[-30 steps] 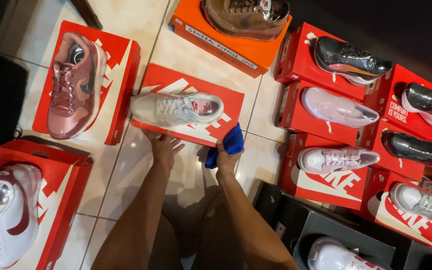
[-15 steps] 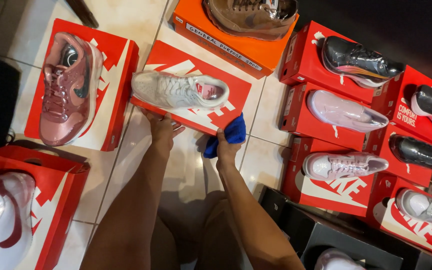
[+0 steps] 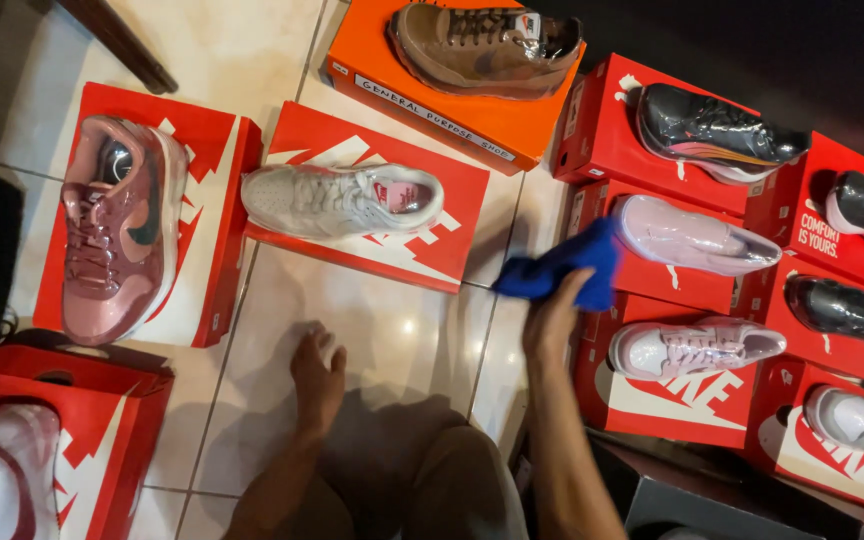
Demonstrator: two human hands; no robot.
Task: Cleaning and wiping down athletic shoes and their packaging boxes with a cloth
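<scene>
— Glossy cream floor tiles [image 3: 382, 330], dark grout lines, shoe boxes laid flat all round. What's on them?

— Each lid carries one shoe on top, none inside. Just beyond the left fingertips: red cardboard box [image 3: 377, 200] with a pale grey-white laced sneaker [image 3: 342, 198] lying on its side. Farther out, an orange box [image 3: 442, 110] bearing a brown suede-looking shoe [image 3: 487, 45]. Off to the left of the left hand, another red box [image 3: 207, 215] with a shiny rose-pink trainer [image 3: 117, 225].

— And by the right hand?

— Stacked red boxes just past those fingers. A pale lilac shoe in clear glossy wrap [image 3: 697, 235] sits beside the cloth; a pink laced sneaker [image 3: 692, 345] lies to the right of the wrist; dark shoes in shiny wrap above and farther right.

— Hand states?

— Left hand [image 3: 317, 375] hangs low over the bare tile, fingers loosely curled and a little apart, holding nothing; contact with the floor can't be told. Right hand [image 3: 557, 320] is raised, fingers closed round a soft, crumpled blue cloth [image 3: 562, 268], which bunches out above and left of the fingertips, near the edge of the lilac shoe's box.
</scene>
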